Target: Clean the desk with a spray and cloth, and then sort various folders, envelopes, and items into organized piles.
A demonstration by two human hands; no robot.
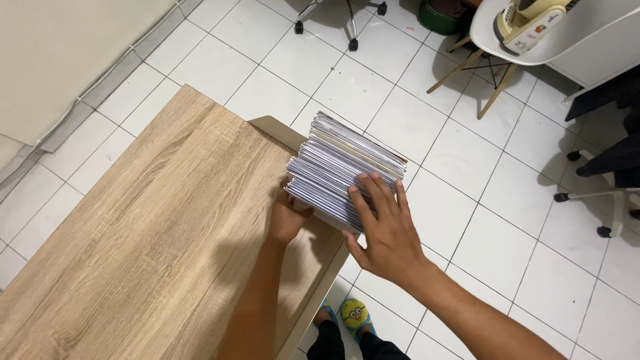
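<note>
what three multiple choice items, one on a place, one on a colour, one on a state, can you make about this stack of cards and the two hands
1. Where does the stack of cards sit?
A. at the wooden table's edge
B. on the white chair
C. on the floor tiles

2. What colour is the floor?
A. brown
B. white
C. green

3. How is the right hand placed?
A. raised clear of the stack
B. closed in a fist
C. spread flat on the stack

Answers:
1 A, the stack rests at the tabletop's edge, partly over it.
2 B, white tiles with dark joints surround the table.
3 C, its fingers lie open on the cards, while the left hand holds the stack's near side.
</note>
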